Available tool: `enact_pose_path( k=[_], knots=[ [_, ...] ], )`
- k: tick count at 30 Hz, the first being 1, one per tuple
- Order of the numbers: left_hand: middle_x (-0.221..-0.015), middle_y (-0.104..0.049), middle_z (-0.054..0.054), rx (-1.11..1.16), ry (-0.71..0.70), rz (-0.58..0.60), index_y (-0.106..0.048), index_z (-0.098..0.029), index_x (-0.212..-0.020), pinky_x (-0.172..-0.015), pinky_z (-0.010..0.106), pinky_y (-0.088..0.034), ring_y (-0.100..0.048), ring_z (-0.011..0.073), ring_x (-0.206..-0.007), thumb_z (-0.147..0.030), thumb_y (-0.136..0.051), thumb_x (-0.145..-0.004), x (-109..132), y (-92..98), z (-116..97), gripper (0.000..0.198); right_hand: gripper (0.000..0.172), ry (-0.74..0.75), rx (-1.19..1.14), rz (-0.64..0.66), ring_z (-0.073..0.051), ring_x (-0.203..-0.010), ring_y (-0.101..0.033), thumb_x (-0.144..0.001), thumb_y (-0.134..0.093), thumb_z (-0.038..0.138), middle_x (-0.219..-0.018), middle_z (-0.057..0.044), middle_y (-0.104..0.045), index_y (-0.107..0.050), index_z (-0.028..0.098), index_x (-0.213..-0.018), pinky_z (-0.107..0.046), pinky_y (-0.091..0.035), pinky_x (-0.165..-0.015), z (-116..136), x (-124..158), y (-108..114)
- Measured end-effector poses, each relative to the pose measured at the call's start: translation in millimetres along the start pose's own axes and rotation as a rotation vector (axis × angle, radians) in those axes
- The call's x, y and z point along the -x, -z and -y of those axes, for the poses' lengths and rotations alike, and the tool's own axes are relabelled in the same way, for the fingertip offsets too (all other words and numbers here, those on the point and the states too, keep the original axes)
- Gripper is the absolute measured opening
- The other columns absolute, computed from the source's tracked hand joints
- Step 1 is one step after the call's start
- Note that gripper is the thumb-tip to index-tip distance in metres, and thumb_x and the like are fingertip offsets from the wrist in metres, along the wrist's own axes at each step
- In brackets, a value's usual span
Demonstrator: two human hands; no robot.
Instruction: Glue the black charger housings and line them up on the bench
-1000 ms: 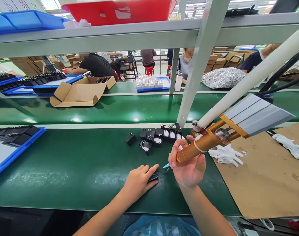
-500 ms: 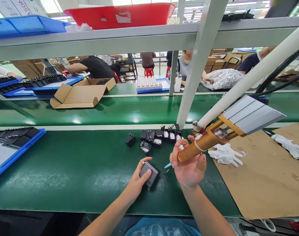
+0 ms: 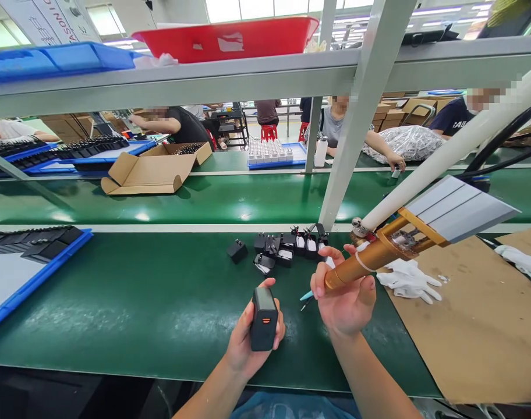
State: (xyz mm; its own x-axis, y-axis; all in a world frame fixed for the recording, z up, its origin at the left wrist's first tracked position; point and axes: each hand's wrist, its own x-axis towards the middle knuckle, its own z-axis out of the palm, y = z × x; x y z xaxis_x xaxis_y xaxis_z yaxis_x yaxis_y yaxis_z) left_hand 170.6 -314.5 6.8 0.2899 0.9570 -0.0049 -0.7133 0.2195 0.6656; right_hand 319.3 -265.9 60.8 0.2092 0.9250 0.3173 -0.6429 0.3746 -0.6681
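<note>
Upright in my left hand (image 3: 252, 337) is a black charger block (image 3: 264, 320) with an orange port slot on the face turned toward me. Fingers and thumb grip it from both sides above the green work surface. My right hand (image 3: 346, 297) is wrapped around the lower end of a gold cylindrical tool (image 3: 357, 265), which hangs at a slant under a white arm. Just left of the right hand lies a thin light-blue pen-like thing (image 3: 307, 296), partly hidden. Beyond both hands sits a cluster of black chargers (image 3: 285, 244), several with prongs and white faces showing. One black charger (image 3: 237, 251) stands apart to their left.
A blue-edged tray (image 3: 51, 270) with rows of black pieces is at left. White gloves (image 3: 411, 279) lie on brown cardboard (image 3: 479, 331) at right. A slanted grey post (image 3: 361, 110) and the white arm (image 3: 449, 145) cross the space ahead. Co-workers sit beyond an open carton (image 3: 149, 171).
My left hand has raised the charger and turned it so its port face points at me. The right hand keeps its grip on the tool. A co-worker's hand has reached forward.
</note>
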Motion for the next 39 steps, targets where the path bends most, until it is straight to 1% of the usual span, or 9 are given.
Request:
enact_pose_path(
  k=[5,10,11,15,20,28,31,36,39],
  knots=[
    [-0.078,-0.056,-0.001,-0.405,-0.050,-0.219,-0.046,-0.029,-0.123,-0.053,0.020,-0.043,-0.055,0.0114,-0.061,-0.058,-0.063,-0.075,2,26.6,-27,0.058,0.037,-0.002,0.016,-0.013,-0.008,-0.042,-0.046,-0.083,-0.040,0.056,-0.100,-0.003,-0.059,-0.053,0.033,-0.108,-0.025,-0.034,-0.037,-1,-1,2],
    [-0.103,-0.059,0.005,-1.312,-0.277,-0.626,-0.042,-0.024,-0.125,-0.073,0.029,-0.049,-0.061,0.0199,-0.086,-0.055,-0.044,-0.086,-30,88.1,-111,0.050,0.036,-0.001,-0.006,0.001,-0.008,-0.043,-0.047,-0.084,-0.039,0.055,-0.100,-0.003,-0.058,-0.054,0.032,-0.108,-0.026,-0.033,-0.038,-2,0,5],
    [-0.104,-0.060,0.007,-1.542,-0.247,-0.665,-0.037,-0.023,-0.129,-0.077,0.032,-0.049,-0.062,0.0220,-0.089,-0.055,-0.038,-0.089,-40,100.2,-127,0.051,0.036,-0.001,-0.010,0.006,-0.008,-0.043,-0.047,-0.084,-0.039,0.055,-0.100,-0.003,-0.058,-0.054,0.032,-0.109,-0.026,-0.033,-0.038,-2,0,5],
    [-0.102,-0.065,0.011,-1.730,-0.151,-0.592,-0.043,-0.019,-0.127,-0.083,0.040,-0.046,-0.063,0.0293,-0.091,-0.048,-0.047,-0.085,-86,131.6,-155,0.051,0.035,0.002,0.004,0.012,-0.009,-0.043,-0.047,-0.084,-0.040,0.055,-0.099,-0.003,-0.059,-0.054,0.032,-0.107,-0.027,-0.035,-0.039,-2,0,4],
    [-0.098,-0.070,0.009,-1.817,-0.063,-0.392,-0.055,-0.020,-0.118,-0.082,0.035,-0.047,-0.066,0.0268,-0.089,-0.043,-0.051,-0.082,-120,136.3,-145,0.043,0.035,0.021,0.010,-0.012,-0.008,-0.043,-0.047,-0.085,-0.038,0.054,-0.097,-0.003,-0.059,-0.052,0.031,-0.106,-0.026,-0.036,-0.039,-3,-2,4],
    [-0.114,-0.068,0.006,-1.832,-0.063,-0.235,-0.059,-0.022,-0.122,-0.091,0.033,-0.045,-0.063,0.0233,-0.102,-0.033,-0.044,-0.085,-124,130.5,-143,0.042,0.035,0.021,-0.006,-0.007,-0.009,-0.043,-0.048,-0.085,-0.041,0.054,-0.096,-0.002,-0.059,-0.052,0.030,-0.108,-0.025,-0.036,-0.039,-3,-3,5],
    [-0.115,-0.067,0.006,-1.847,-0.136,-0.259,-0.061,-0.022,-0.119,-0.096,0.037,-0.043,-0.059,0.0236,-0.106,-0.029,-0.043,-0.087,-120,124.0,-139,0.038,0.034,0.025,-0.008,-0.004,-0.009,-0.043,-0.048,-0.085,-0.041,0.053,-0.097,-0.002,-0.059,-0.053,0.030,-0.106,-0.025,-0.036,-0.039,-3,-2,4],
    [-0.121,-0.055,0.015,-1.870,-0.391,-0.477,-0.049,-0.017,-0.128,-0.103,0.047,-0.034,-0.046,0.0301,-0.118,-0.041,-0.041,-0.091,-90,90.9,-108,0.045,0.033,0.030,0.002,-0.012,-0.009,-0.044,-0.048,-0.085,-0.040,0.053,-0.097,-0.002,-0.059,-0.053,0.030,-0.105,-0.025,-0.035,-0.039,-3,-2,4],
    [-0.116,-0.052,0.012,-1.910,-0.471,-0.348,-0.040,-0.019,-0.132,-0.092,0.042,-0.045,-0.052,0.0288,-0.109,-0.056,-0.058,-0.079,-72,68.6,-71,0.067,0.032,0.028,-0.013,-0.001,-0.009,-0.044,-0.049,-0.086,-0.040,0.053,-0.098,-0.002,-0.059,-0.053,0.030,-0.105,-0.025,-0.035,-0.039,-3,-2,5]
  ],
)
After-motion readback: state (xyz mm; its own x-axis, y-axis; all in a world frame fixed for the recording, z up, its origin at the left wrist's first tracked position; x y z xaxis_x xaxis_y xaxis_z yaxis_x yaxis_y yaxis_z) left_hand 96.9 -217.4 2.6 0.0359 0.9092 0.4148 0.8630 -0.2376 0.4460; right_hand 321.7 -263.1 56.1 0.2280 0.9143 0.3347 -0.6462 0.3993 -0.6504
